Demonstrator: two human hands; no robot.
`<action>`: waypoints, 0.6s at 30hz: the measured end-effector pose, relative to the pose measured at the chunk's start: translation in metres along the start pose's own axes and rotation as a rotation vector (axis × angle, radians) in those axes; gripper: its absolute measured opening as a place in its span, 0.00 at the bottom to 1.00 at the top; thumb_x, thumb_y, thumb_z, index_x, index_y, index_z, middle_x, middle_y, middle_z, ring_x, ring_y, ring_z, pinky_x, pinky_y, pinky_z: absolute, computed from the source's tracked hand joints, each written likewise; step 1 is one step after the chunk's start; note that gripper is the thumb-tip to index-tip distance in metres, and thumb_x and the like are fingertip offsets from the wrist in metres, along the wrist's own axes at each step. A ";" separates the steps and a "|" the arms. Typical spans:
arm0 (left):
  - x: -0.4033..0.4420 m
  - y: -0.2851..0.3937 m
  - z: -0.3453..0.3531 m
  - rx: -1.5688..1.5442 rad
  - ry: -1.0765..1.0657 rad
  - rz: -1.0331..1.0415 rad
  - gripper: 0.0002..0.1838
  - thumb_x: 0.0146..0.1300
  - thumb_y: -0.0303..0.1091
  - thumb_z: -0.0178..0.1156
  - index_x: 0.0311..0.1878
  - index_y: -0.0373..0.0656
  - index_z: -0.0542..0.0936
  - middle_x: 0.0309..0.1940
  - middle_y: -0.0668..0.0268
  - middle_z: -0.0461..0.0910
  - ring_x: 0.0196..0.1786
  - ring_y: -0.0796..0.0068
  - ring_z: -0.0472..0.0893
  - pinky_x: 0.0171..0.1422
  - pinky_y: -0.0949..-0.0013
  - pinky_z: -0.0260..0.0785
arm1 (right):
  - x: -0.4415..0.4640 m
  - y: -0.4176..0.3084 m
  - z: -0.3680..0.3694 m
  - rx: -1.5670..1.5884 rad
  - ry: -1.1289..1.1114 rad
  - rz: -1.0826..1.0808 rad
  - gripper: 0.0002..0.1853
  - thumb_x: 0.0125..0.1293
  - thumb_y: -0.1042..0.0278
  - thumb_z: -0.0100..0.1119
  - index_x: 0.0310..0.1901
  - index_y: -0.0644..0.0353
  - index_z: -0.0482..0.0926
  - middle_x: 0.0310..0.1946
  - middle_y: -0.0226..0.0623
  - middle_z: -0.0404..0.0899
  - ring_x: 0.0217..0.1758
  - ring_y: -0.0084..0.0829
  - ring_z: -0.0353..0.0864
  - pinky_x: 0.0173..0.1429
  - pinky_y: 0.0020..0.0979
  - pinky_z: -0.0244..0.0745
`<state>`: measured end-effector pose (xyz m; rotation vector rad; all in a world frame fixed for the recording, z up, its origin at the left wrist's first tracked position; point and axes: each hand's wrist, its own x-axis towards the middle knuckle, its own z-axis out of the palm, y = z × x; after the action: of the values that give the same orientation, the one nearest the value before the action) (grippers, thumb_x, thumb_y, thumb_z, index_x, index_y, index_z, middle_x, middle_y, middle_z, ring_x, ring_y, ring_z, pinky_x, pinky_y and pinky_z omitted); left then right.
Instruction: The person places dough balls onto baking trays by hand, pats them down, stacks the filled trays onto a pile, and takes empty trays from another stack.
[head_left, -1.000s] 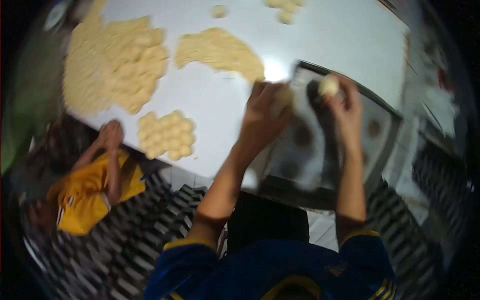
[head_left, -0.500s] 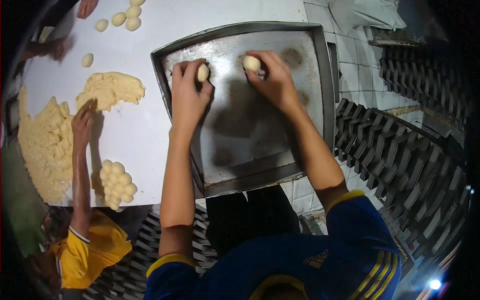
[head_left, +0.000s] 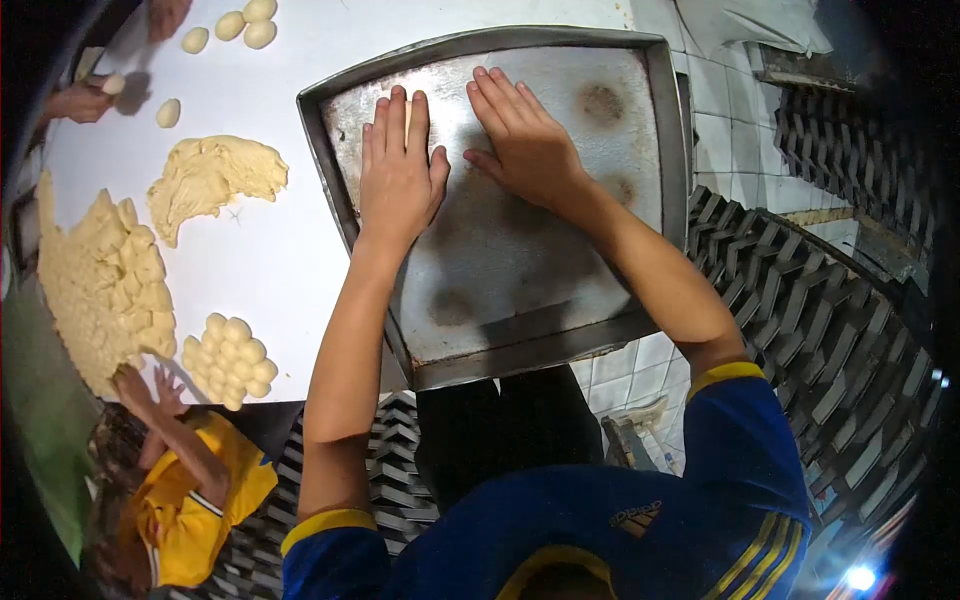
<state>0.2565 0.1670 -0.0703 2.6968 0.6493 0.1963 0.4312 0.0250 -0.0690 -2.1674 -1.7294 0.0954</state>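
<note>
Both my hands lie palm down over a dark-rimmed metal baking tray [head_left: 560,270]. My left hand [head_left: 402,180] is at the tray's left side, its fingers stretched forward and the thumb out. Toward the tray's upper middle, my right hand [head_left: 530,140] is also flat, fingers extended and slightly spread. A pale bit that looks like dough shows between the left fingers. Whatever lies under the right palm is hidden. The dough balls seen earlier in my fingers are covered from view.
Left of the tray, a white table holds a large dough mass [head_left: 110,290], a smaller dough piece [head_left: 220,180] and a cluster of dough balls [head_left: 232,360]. A co-worker in a yellow shirt [head_left: 210,500] works there; another person's hand [head_left: 85,102] holds a ball. Stacked dark metal pans [head_left: 800,320] stand right.
My hands have gone from gripping a dough ball each to lying flat with fingers outstretched. The yellow-sleeved co-worker's hand has moved from the smaller dough piece down toward the table's near edge.
</note>
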 end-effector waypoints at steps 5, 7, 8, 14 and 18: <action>0.005 0.002 -0.021 -0.342 0.009 -0.108 0.43 0.77 0.35 0.62 0.89 0.31 0.57 0.92 0.40 0.50 0.92 0.36 0.54 0.93 0.40 0.50 | 0.013 0.031 -0.020 1.154 0.114 0.445 0.39 0.83 0.48 0.63 0.83 0.69 0.67 0.86 0.58 0.66 0.90 0.55 0.63 0.92 0.50 0.59; 0.009 0.000 -0.018 -0.338 0.091 -0.101 0.43 0.78 0.36 0.61 0.89 0.29 0.57 0.92 0.42 0.51 0.93 0.38 0.52 0.94 0.38 0.48 | 0.012 0.037 -0.019 0.820 0.092 0.297 0.39 0.84 0.48 0.61 0.84 0.68 0.67 0.86 0.57 0.66 0.91 0.54 0.61 0.93 0.49 0.58; 0.009 0.000 -0.013 -0.344 0.087 -0.099 0.43 0.78 0.36 0.61 0.89 0.29 0.57 0.92 0.42 0.51 0.93 0.38 0.52 0.94 0.38 0.48 | 0.008 0.038 -0.016 0.497 0.060 0.156 0.38 0.85 0.49 0.60 0.84 0.67 0.67 0.86 0.56 0.66 0.93 0.53 0.59 0.93 0.49 0.56; 0.006 -0.002 -0.001 -0.077 -0.057 -0.040 0.43 0.81 0.39 0.63 0.90 0.33 0.56 0.91 0.42 0.54 0.93 0.38 0.53 0.93 0.38 0.50 | -0.001 0.023 0.015 0.064 -0.009 0.016 0.30 0.86 0.59 0.57 0.82 0.65 0.71 0.84 0.53 0.70 0.91 0.52 0.64 0.92 0.47 0.58; 0.012 -0.006 -0.051 -0.496 0.144 0.010 0.40 0.78 0.28 0.65 0.89 0.41 0.63 0.90 0.41 0.56 0.90 0.35 0.59 0.92 0.41 0.56 | 0.032 0.019 -0.030 0.972 0.158 0.562 0.24 0.87 0.57 0.58 0.77 0.59 0.79 0.77 0.46 0.80 0.81 0.41 0.76 0.85 0.41 0.68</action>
<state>0.2539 0.1934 -0.0245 2.2220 0.5420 0.4891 0.4648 0.0449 -0.0415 -1.7309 -0.6724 0.7160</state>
